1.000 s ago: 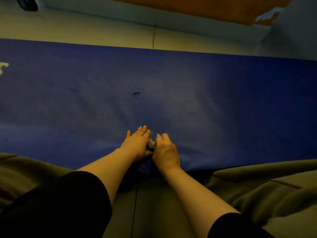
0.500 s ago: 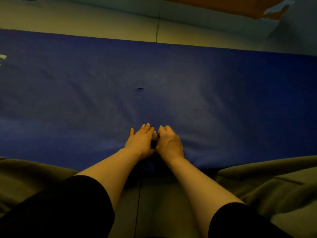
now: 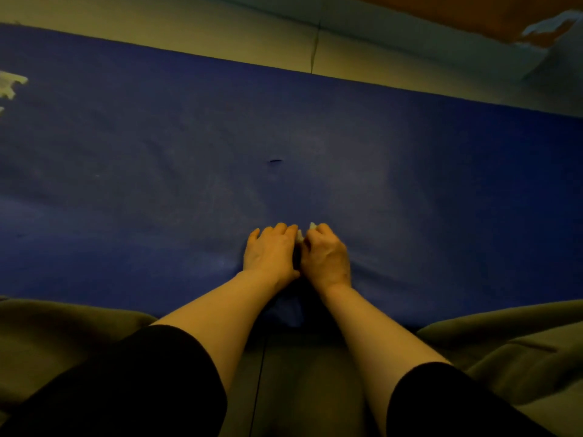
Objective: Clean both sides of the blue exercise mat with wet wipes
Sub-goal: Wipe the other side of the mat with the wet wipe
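Observation:
The blue exercise mat (image 3: 410, 190) lies flat across the floor, filling the middle of the view. Both my hands rest on it near its front edge, side by side. My right hand (image 3: 326, 257) has its fingers curled round a small white wet wipe (image 3: 304, 233), of which only a bit shows between the hands. My left hand (image 3: 271, 252) lies beside it with fingers bent, its fingertips against the wipe. A small dark mark (image 3: 275, 161) sits on the mat beyond my hands.
Pale floor tiles (image 3: 220, 33) run behind the mat up to a wall base. A crumpled white wipe (image 3: 11, 85) lies on the mat at the far left. My knees in olive trousers (image 3: 520, 351) flank the mat's front edge.
My left fingers have bent from flat and closed in on the wipe beside my right hand. The view has tilted, showing more of the mat's left end.

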Action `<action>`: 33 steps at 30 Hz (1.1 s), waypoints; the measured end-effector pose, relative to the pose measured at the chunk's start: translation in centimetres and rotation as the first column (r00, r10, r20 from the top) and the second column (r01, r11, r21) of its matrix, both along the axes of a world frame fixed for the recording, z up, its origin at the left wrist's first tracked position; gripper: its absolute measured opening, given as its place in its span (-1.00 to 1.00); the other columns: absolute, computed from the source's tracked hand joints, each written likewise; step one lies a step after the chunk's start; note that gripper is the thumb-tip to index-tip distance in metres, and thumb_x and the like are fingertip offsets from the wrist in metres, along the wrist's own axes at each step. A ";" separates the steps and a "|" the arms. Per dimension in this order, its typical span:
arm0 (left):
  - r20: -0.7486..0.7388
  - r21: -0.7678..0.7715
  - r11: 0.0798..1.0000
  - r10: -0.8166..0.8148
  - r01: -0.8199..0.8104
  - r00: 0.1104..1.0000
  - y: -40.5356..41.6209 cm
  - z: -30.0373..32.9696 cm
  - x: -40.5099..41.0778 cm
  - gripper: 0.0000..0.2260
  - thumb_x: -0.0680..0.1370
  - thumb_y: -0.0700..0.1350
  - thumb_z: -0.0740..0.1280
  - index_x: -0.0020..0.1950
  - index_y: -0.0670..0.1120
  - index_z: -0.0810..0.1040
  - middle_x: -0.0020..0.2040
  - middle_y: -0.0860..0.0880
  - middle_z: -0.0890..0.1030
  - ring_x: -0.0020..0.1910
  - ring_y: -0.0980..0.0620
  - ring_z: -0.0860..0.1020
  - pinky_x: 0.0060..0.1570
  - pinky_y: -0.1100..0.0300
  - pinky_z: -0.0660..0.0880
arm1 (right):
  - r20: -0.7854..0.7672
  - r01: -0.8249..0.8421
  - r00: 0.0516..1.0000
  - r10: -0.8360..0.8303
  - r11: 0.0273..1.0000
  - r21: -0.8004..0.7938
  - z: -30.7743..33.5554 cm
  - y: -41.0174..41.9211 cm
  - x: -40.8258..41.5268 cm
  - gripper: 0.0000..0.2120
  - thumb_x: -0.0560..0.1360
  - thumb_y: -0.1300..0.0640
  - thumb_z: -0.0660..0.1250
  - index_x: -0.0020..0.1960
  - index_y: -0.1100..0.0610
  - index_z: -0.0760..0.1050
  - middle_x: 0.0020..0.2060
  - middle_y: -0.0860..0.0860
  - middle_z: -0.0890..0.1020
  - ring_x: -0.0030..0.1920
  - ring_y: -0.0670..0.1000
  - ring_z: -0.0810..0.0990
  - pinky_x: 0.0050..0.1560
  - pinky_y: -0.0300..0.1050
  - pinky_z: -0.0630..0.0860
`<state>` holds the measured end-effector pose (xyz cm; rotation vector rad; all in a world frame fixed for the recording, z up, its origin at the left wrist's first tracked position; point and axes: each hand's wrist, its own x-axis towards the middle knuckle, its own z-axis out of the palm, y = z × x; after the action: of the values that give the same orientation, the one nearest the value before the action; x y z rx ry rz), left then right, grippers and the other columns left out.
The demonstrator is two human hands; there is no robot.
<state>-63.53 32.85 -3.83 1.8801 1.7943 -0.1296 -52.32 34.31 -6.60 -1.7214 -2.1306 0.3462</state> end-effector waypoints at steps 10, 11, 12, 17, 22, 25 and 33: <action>0.019 0.000 1.000 -0.022 0.022 1.000 5.1 0.5 -1.9 -0.15 0.41 0.23 0.44 0.53 -0.14 0.18 0.57 -0.11 0.08 0.53 -0.11 0.10 0.48 -0.03 0.12 | -0.048 0.150 0.988 -0.147 0.987 0.058 -0.4 2.7 1.3 -0.79 0.47 0.18 0.24 -0.30 0.27 0.47 -0.29 0.22 0.55 -0.32 0.24 0.54 -0.34 -0.03 0.44; 0.010 -0.022 0.998 -0.051 0.051 0.999 5.7 0.4 -2.0 -0.12 0.42 0.22 0.43 0.56 -0.14 0.10 0.58 -0.11 0.02 0.56 -0.09 0.02 0.51 -0.04 0.04 | -0.055 0.056 0.997 -0.054 0.998 0.040 -0.8 2.6 0.4 -0.78 0.46 0.16 0.23 -0.32 0.25 0.46 -0.31 0.21 0.55 -0.33 0.23 0.54 -0.34 -0.05 0.43; 0.001 -0.051 0.996 -0.077 0.077 0.997 6.4 0.3 -2.2 -0.09 0.44 0.20 0.43 0.58 -0.14 0.03 0.59 -0.11 -0.03 0.57 -0.06 -0.05 0.52 -0.04 -0.02 | -0.065 -0.004 0.998 0.005 1.000 0.010 -0.9 2.8 -0.1 -0.78 0.44 0.15 0.23 -0.33 0.24 0.45 -0.32 0.20 0.55 -0.34 0.22 0.54 -0.37 -0.07 0.41; -0.001 -0.188 0.979 -0.084 0.082 0.996 7.6 -0.6 -2.5 0.03 0.40 0.22 0.46 0.59 -0.13 -0.13 0.59 -0.08 -0.15 0.57 -0.04 -0.14 0.52 -0.09 -0.11 | -0.016 0.200 0.980 -0.201 0.979 -0.035 -0.7 6.1 3.5 -0.86 0.48 0.26 0.24 -0.24 0.26 0.45 -0.19 0.24 0.53 -0.24 0.28 0.52 -0.32 -0.03 0.32; -0.019 -0.193 0.979 -0.071 0.066 0.997 7.4 -1.7 -2.1 0.03 0.40 0.21 0.46 0.59 -0.11 -0.15 0.59 -0.08 -0.17 0.57 -0.04 -0.15 0.50 -0.11 -0.15 | -0.041 0.276 0.960 -0.278 0.960 -0.036 -1.1 6.0 2.2 -0.86 0.44 0.32 0.33 -0.28 0.28 0.44 -0.24 0.25 0.53 -0.31 0.28 0.52 -0.38 -0.01 0.38; -0.004 -0.183 0.983 -0.032 0.031 0.999 7.6 -2.3 -2.0 -0.01 0.42 0.18 0.46 0.59 -0.09 -0.13 0.59 -0.07 -0.14 0.57 -0.03 -0.14 0.50 -0.09 -0.14 | -0.034 0.022 0.999 -0.022 1.000 -0.020 -1.9 5.2 -0.7 -0.78 0.39 0.26 0.42 -0.34 0.22 0.41 -0.35 0.18 0.52 -0.40 0.21 0.51 -0.46 -0.12 0.31; -0.016 -0.169 0.983 0.067 -0.069 0.998 8.0 -1.9 -0.9 0.08 0.28 0.23 0.54 0.58 -0.07 -0.01 0.59 -0.07 0.00 0.57 -0.04 -0.02 0.51 -0.13 -0.07 | -0.011 0.424 0.905 -0.425 0.904 -0.059 -1.5 9.5 5.1 -0.89 0.50 0.29 0.22 -0.14 0.33 0.46 -0.08 0.28 0.50 -0.14 0.32 0.49 -0.20 0.08 0.36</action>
<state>-64.41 40.80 -5.69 1.7002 1.7921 -0.2594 -47.18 43.81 -8.07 -2.1368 -1.6757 0.2992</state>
